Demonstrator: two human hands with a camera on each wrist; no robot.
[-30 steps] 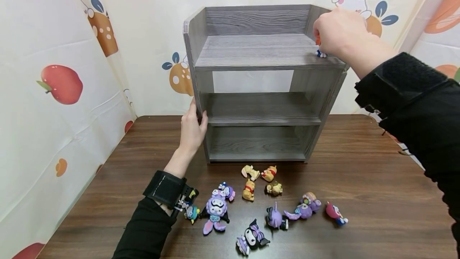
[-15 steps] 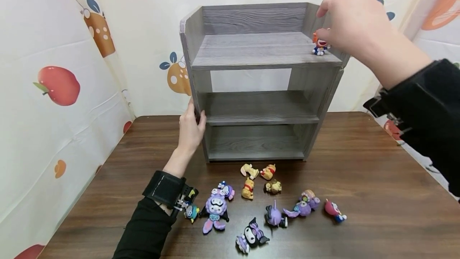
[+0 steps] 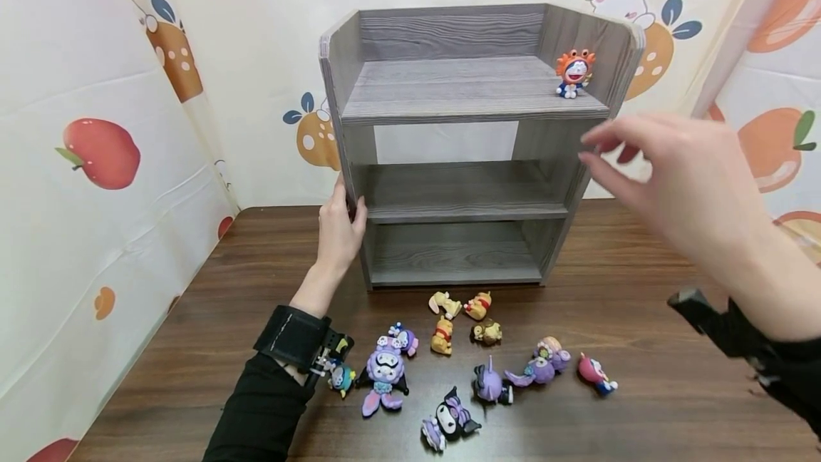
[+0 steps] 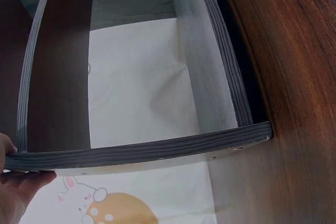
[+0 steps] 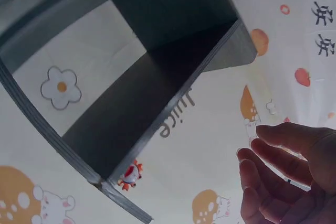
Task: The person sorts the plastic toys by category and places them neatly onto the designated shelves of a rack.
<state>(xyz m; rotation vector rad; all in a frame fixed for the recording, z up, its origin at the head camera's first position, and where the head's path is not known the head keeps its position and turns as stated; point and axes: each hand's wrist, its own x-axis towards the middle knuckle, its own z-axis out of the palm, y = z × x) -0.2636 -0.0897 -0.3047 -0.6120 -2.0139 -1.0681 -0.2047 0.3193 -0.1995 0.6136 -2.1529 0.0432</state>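
A small grey wooden shelf (image 3: 462,219) with three levels stands on the table. My left hand (image 3: 341,228) holds its left side panel; in the left wrist view, fingers (image 4: 26,184) lie on both sides of that board. A figurine with an orange crab hood and blue body (image 3: 574,74) stands upright at the right end of the top level. My right hand (image 3: 686,184) hovers in front of the shelf's right side, empty, its fingers loosely bent. The right wrist view shows that hand (image 5: 283,171) apart from the shelf, with the crab-hooded figurine (image 5: 130,176) peeking past the top board.
Before the shelf lie yellow bear figurines (image 3: 442,336), a brown one (image 3: 487,333) and a cream one (image 3: 445,304). Nearer are several purple figurines (image 3: 386,373), a black-and-purple one (image 3: 451,419) and a pink one (image 3: 596,375). A teal figurine (image 3: 342,379) lies beside the left wrist.
My right hand has let go of the crab-hooded figurine on the top level and moved down and right, away from it. The left hand keeps its place on the side panel.
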